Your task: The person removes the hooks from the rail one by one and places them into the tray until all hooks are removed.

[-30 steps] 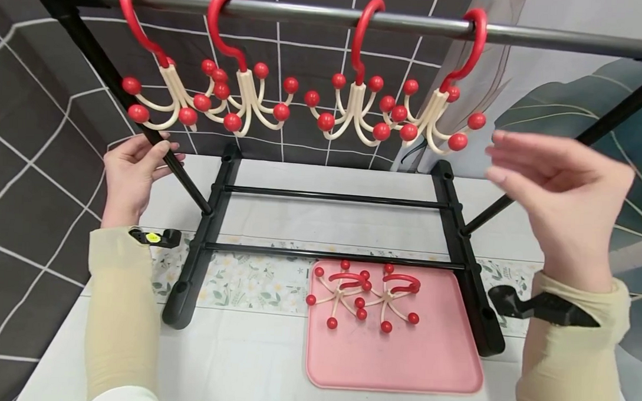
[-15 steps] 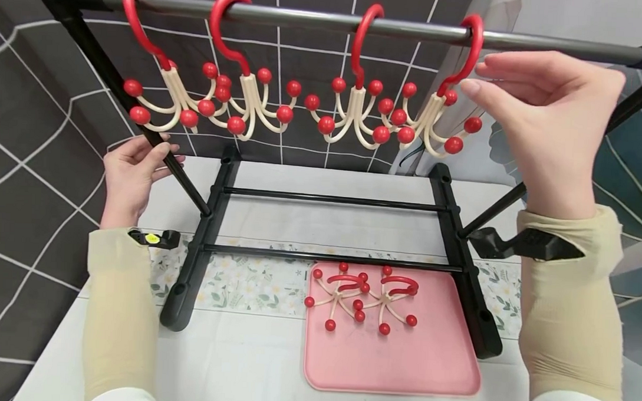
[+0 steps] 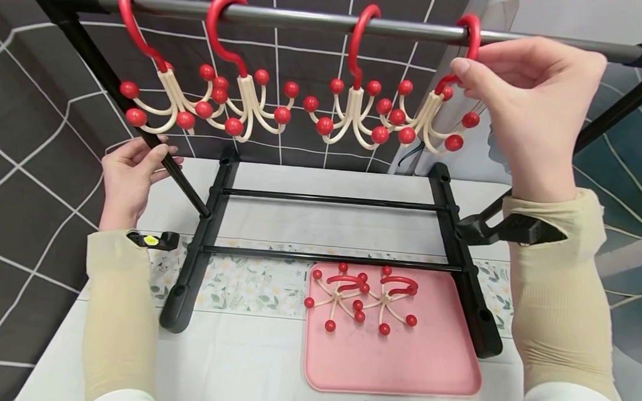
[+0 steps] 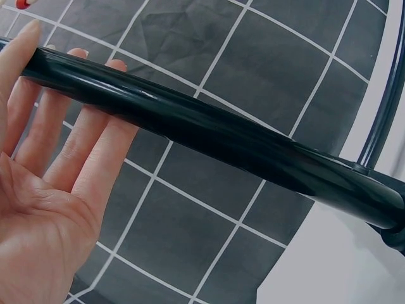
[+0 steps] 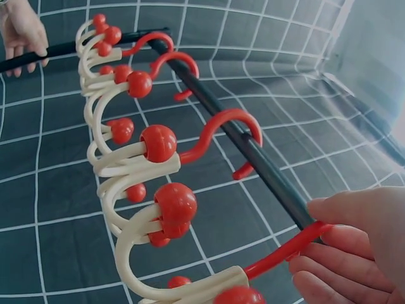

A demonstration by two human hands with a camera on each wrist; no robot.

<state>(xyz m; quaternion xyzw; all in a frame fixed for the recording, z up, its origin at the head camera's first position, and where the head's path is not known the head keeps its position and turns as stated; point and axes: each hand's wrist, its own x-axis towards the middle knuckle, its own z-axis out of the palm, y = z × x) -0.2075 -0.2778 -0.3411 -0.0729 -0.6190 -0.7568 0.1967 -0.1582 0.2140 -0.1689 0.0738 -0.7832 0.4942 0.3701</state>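
Several hangers with red hooks and cream arms tipped with red balls hang from the metal rail [image 3: 306, 18] of a black rack. My right hand [image 3: 536, 108] pinches the red hook of the rightmost hanger [image 3: 427, 118] between thumb and fingers, just below the rail. In the right wrist view, fingers [image 5: 345, 253] lie against that hook [image 5: 285, 252]. My left hand [image 3: 130, 179] holds the rack's slanted left post [image 3: 181, 178], thumb on the near side and fingers behind it, as the left wrist view shows with the post [image 4: 190, 130] across the palm.
On the white table, a pink tray [image 3: 395, 368] holds two more hangers [image 3: 386, 297], partly beneath the rack's front bar [image 3: 276, 254]. The black feet [image 3: 182, 299] stand at both sides. Dark tiled cloth [image 3: 303, 105] hangs behind, and a grey-white curtain [image 3: 614, 22] at right.
My right hand has come up and to the left from beside the rightmost hanger and taken its hook. The left hand has stayed on the post.
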